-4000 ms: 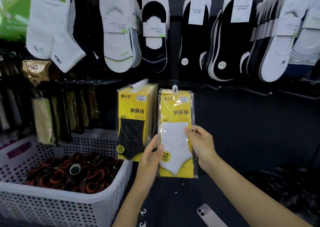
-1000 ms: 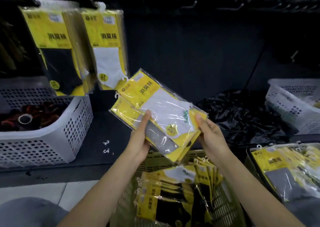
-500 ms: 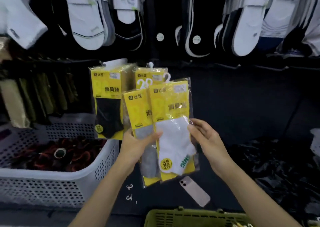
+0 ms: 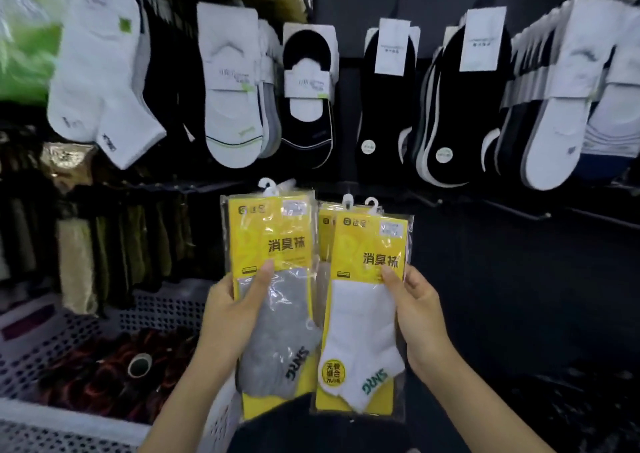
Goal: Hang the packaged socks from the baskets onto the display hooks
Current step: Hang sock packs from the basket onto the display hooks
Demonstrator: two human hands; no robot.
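In progress: L hand (image 4: 228, 317) grip pinches grey sock pack (image 4: 277, 314), R hand (image 4: 420, 314) grip pinches white sock pack (image 4: 363, 317), both above-right of basket (image 4: 69, 418), neither hung yet.

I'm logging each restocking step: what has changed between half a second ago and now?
The two packs, overlapped then, have been pulled apart: the left hand holds the grey sock pack to the left, the right hand holds the white sock pack to the right. Neither was let go. The white basket and the socks hanging above stayed in place.
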